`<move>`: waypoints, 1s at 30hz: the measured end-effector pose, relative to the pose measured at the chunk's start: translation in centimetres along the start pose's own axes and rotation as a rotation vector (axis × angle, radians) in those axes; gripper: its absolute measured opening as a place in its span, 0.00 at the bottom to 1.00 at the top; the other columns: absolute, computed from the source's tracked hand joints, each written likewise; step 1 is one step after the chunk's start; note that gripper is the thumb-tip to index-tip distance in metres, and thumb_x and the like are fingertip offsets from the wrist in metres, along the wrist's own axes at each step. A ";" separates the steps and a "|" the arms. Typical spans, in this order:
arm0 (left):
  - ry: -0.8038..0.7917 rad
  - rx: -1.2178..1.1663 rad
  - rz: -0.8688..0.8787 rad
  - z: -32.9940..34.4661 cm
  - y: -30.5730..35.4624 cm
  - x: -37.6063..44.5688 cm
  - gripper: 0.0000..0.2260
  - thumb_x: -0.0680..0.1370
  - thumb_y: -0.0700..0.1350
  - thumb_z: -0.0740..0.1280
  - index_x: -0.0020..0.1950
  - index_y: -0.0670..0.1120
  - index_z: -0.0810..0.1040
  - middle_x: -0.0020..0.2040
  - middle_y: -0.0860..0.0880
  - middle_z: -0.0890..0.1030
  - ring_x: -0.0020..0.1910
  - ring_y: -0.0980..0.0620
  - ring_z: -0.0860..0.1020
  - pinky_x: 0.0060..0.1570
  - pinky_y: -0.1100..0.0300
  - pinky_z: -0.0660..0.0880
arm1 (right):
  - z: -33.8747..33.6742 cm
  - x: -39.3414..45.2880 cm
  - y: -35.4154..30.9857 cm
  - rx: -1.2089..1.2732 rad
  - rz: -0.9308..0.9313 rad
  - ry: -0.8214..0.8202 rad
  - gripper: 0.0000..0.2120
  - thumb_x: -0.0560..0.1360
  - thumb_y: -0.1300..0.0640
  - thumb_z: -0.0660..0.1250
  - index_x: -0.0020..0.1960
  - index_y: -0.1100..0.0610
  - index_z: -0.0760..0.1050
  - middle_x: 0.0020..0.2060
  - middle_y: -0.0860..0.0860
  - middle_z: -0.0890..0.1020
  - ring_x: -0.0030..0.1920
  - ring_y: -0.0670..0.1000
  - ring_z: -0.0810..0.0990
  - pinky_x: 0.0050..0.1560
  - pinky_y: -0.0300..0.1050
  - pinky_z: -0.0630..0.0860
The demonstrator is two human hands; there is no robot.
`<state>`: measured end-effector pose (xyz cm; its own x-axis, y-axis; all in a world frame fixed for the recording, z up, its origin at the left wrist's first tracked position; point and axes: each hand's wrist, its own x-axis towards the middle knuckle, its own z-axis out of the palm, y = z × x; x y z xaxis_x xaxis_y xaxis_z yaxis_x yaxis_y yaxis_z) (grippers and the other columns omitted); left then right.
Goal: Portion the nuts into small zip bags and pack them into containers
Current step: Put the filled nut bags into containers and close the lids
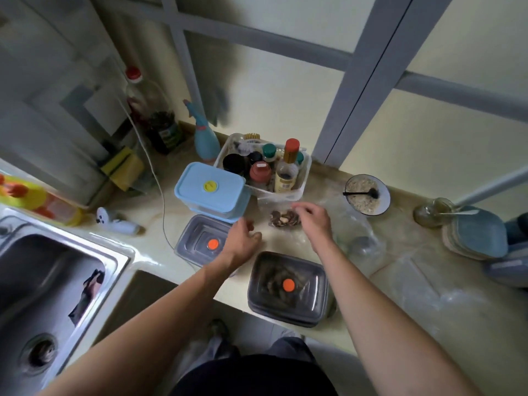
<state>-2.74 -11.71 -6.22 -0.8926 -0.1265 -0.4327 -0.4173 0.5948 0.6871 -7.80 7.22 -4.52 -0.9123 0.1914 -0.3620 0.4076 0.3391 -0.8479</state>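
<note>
View: head camera, looking down at a pale countertop [183, 195].
Landmark: small zip bag of nuts [284, 218], lying on the countertop at mid-frame.
Left hand [241, 240]: just left of the bag, fingers loosely curled; blur hides whether they hold anything.
Right hand [314, 217]: at the bag's right edge, fingers bent down over it; cannot tell if they pinch it.
Grey container, orange-spot lid [287, 287]: nearer than the bag, lid on, dark contents inside.
Second grey container [200, 241]: left of the bag, partly under the left wrist.
Blue-lidded container [211, 190]: behind-left of the bag.
White basket of bottles [297, 192]: directly behind the bag.
Bowl with black spoon [367, 194]: right of the bag.
Sink [51, 270]: far left.
</note>
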 end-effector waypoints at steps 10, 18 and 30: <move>-0.197 -0.621 0.179 -2.7 3.2 0.7 0.18 0.77 0.58 0.70 0.54 0.44 0.82 0.53 0.41 0.83 0.54 0.52 0.81 0.56 0.58 0.76 | -1.2 -5.8 -3.0 0.408 -0.169 0.089 0.12 0.79 0.57 0.64 0.44 0.53 0.86 0.44 0.53 0.87 0.47 0.50 0.85 0.47 0.40 0.80; -0.212 -0.706 -0.027 -0.8 5.7 -1.2 0.20 0.84 0.50 0.60 0.43 0.38 0.83 0.43 0.36 0.85 0.42 0.43 0.82 0.49 0.52 0.78 | -0.9 -8.2 -0.3 0.020 -0.175 0.122 0.13 0.77 0.47 0.70 0.58 0.52 0.83 0.52 0.50 0.82 0.49 0.47 0.81 0.53 0.41 0.77; -0.020 -0.545 -0.064 1.1 5.8 -2.3 0.16 0.79 0.57 0.61 0.49 0.43 0.75 0.48 0.45 0.77 0.49 0.45 0.75 0.51 0.52 0.70 | -3.0 -10.8 1.1 -0.435 -0.228 -0.160 0.23 0.66 0.40 0.80 0.43 0.55 0.73 0.39 0.48 0.78 0.39 0.47 0.73 0.39 0.44 0.67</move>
<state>-2.91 -7.14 -1.90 -0.8614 -0.1303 -0.4910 -0.5034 0.0886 0.8595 2.62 8.31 -0.38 -0.9607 -0.0634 -0.2703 0.1456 0.7140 -0.6849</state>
